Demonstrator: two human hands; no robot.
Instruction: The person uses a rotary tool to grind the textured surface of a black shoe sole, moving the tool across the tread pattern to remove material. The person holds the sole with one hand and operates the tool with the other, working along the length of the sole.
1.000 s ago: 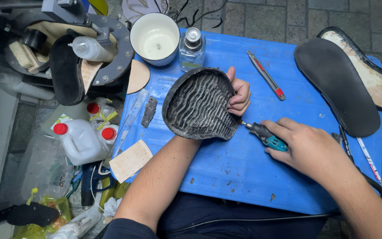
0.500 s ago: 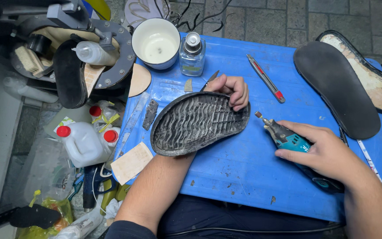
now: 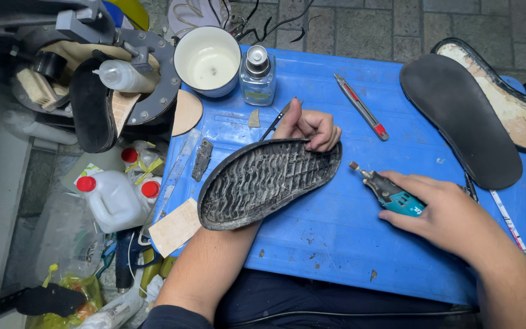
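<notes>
Fingers of my left hand [image 3: 309, 127] curl over the far edge of the black treaded sole [image 3: 269, 181] — tread up, long axis running near-left to far-right. My right hand [image 3: 442, 213] grips the teal rotary tool [image 3: 388, 192], tip just right of the sole. Blue table [image 3: 336, 244], paved floor [image 3: 372, 24] beyond.

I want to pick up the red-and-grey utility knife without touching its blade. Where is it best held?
Take the utility knife by the middle of its slim handle, coming from above with fingers across its width. It lies flat on the blue table, slanted, with bare surface on both long sides. Which end holds the blade is too small to tell.
</notes>
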